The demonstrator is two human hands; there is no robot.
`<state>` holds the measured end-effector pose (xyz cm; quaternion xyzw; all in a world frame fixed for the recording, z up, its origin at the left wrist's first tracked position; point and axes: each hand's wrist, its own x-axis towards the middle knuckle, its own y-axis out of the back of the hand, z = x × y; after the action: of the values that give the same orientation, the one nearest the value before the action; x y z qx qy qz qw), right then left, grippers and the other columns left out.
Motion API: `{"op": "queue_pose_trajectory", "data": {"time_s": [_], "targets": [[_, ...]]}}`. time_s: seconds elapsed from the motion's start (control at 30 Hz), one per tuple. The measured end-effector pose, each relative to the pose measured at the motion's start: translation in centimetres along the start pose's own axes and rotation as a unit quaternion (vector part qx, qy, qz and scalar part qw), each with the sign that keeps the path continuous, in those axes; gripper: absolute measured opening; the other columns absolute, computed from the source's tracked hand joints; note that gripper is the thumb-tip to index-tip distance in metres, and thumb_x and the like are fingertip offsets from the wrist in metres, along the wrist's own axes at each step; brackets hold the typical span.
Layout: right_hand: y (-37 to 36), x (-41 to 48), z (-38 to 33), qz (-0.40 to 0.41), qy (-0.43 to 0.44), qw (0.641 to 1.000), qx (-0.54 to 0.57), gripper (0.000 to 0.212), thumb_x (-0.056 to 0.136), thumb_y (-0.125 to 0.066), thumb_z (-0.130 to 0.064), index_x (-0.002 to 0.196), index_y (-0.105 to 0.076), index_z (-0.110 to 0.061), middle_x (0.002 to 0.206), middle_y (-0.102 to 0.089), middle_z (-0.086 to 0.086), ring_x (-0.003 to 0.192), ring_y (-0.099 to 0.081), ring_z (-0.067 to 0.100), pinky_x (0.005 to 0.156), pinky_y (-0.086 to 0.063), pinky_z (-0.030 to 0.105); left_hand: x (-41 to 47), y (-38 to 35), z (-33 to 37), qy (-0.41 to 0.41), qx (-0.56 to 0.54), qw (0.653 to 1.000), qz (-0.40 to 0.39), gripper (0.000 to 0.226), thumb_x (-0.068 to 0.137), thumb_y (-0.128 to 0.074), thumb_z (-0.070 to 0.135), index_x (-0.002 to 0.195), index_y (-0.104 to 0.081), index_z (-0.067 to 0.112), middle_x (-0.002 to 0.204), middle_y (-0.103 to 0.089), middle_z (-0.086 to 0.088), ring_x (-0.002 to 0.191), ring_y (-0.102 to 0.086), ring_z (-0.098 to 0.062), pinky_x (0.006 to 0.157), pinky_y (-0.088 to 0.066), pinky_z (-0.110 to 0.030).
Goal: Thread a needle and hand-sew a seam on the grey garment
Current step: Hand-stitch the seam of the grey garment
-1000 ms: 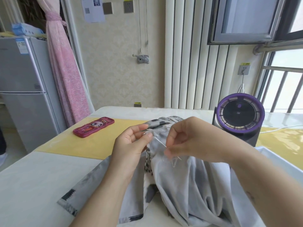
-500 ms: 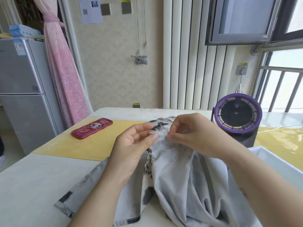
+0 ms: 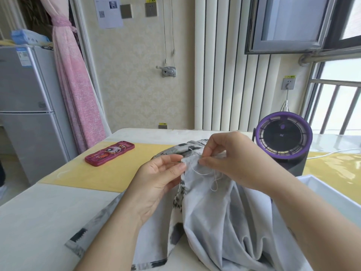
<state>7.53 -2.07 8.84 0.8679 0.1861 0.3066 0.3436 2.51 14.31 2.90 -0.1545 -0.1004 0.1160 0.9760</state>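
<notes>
The grey garment (image 3: 214,212) lies heaped on the table (image 3: 39,222) just left of the purple fan (image 3: 283,136), its top fold lifted, the needle (image 3: 191,150) a thin sliver slanting up from it, tip pointing away from the fan. The right hand (image 3: 230,161), nearer the fan, pinches cloth and seemingly the needle's hidden rear end; the left hand (image 3: 156,182), farther off, pinches the fold's edge beside the tip.

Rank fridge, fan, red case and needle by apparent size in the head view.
1. fridge, largest even though it is cut off at the left edge
2. fan
3. red case, lying flat, so foreshortened
4. needle, barely a sliver
</notes>
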Motion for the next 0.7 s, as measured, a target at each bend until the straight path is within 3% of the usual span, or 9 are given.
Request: {"op": "queue_pose_trajectory", "data": {"time_s": [0.13, 0.2, 0.3, 0.37, 0.5, 0.7], "targets": [[0.1, -0.1, -0.2, -0.016, 0.005, 1.0, -0.023, 0.019, 0.08, -0.071, -0.019, 0.066, -0.06, -0.025, 0.079, -0.066, -0.007, 0.06, -0.052, -0.007, 0.056, -0.039, 0.009, 0.0, -0.2, -0.1, -0.016, 0.006, 1.0, 0.011, 0.028, 0.063, -0.068, 0.01, 0.091, -0.065, 0.013, 0.075, -0.068, 0.0, 0.065, -0.062, -0.008, 0.061, -0.051, -0.018], [0.1, -0.2, -0.3, -0.015, 0.004, 0.999, -0.04, 0.016, 0.081, -0.07, -0.022, 0.068, -0.061, -0.026, 0.082, -0.065, -0.009, 0.064, -0.051, -0.005, 0.058, -0.038, 0.009, 0.1, -0.2, -0.1, -0.03, 0.012, 0.999, 0.023, 0.022, 0.071, -0.067, 0.004, 0.09, -0.065, 0.014, 0.073, -0.068, 0.002, 0.065, -0.061, -0.007, 0.059, -0.049, -0.016], [0.3, -0.2, -0.6, 0.07, 0.029, 0.995, -0.065, 0.011, 0.082, -0.067, -0.026, 0.073, -0.062, -0.028, 0.082, -0.062, -0.014, 0.077, -0.051, 0.0, 0.064, -0.036, 0.012, 0.2, -0.2, -0.3, -0.05, 0.036, 0.997, 0.047, 0.019, 0.078, -0.066, 0.0, 0.088, -0.066, 0.016, 0.072, -0.068, 0.006, 0.069, -0.061, -0.007, 0.067, -0.048, -0.021], [0.7, -0.5, -1.3, 0.091, 0.038, 0.994, -0.036, 0.012, 0.082, -0.068, -0.027, 0.071, -0.062, -0.027, 0.069, -0.062, -0.015, 0.068, -0.053, -0.002, 0.059, -0.039, 0.012, 0.2, -0.1, -0.3, -0.064, 0.045, 0.995, 0.059, 0.02, 0.08, -0.065, -0.002, 0.087, -0.066, 0.017, 0.07, -0.067, 0.007, 0.07, -0.06, -0.007, 0.067, -0.048, -0.02], [-0.1, -1.1, -1.9, -0.038, 0.01, 0.997, -0.067, 0.014, 0.083, -0.065, -0.03, 0.071, -0.061, -0.025, 0.066, -0.064, -0.008, 0.057, -0.053, 0.003, 0.049, -0.037, 0.014, 0.3, -0.1, -0.3, -0.078, 0.047, 0.993, 0.069, 0.02, 0.081, -0.065, -0.002, 0.088, -0.066, 0.017, 0.068, -0.066, 0.008, 0.066, -0.059, -0.004, 0.065, -0.048, -0.018], [-1.2, -1.1, -1.5, -0.052, -0.003, 0.994, -0.091, 0.015, 0.083, -0.063, -0.029, 0.07, -0.059, -0.024, 0.066, -0.062, -0.008, 0.056, -0.05, 0.002, 0.051, -0.04, 0.011, 0.3, -0.2, -0.3, -0.09, 0.049, 0.992, 0.075, 0.021, 0.081, -0.065, -0.004, 0.087, -0.065, 0.017, 0.066, -0.064, 0.01, 0.063, -0.058, -0.001, 0.059, -0.048, -0.012]]}}
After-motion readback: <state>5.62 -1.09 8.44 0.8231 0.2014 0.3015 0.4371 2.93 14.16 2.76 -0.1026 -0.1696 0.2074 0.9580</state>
